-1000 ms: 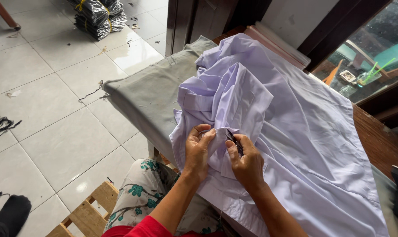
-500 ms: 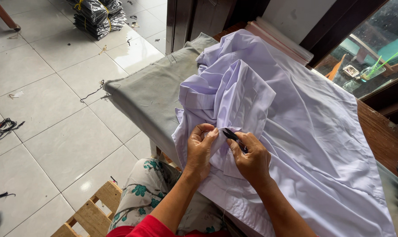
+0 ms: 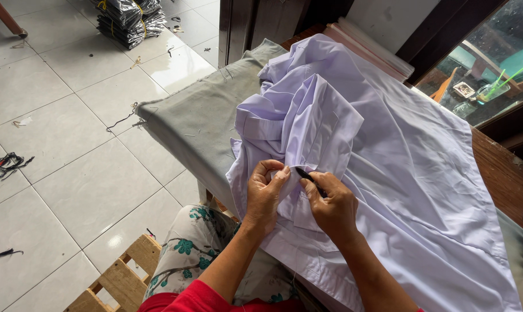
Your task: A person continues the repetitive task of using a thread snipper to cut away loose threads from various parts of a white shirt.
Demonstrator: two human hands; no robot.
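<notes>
Pale lilac shirt (image 3: pixel 388 150), grey cloth (image 3: pixel 198 121)

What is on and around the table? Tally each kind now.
Shirt: 1
Small black tool, held in the right hand: 1
Grey table cover: 1
Stack of black packets: 1
Wooden pallet: 1
Total: 5

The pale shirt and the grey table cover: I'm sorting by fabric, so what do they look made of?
The pale lilac shirt, pinched by the left hand and worked by the right hand with a small dark tool, looks like thin, smooth woven cloth: it creases softly. The grey cover looks heavier and matte, with fraying threads at its edge.
</notes>
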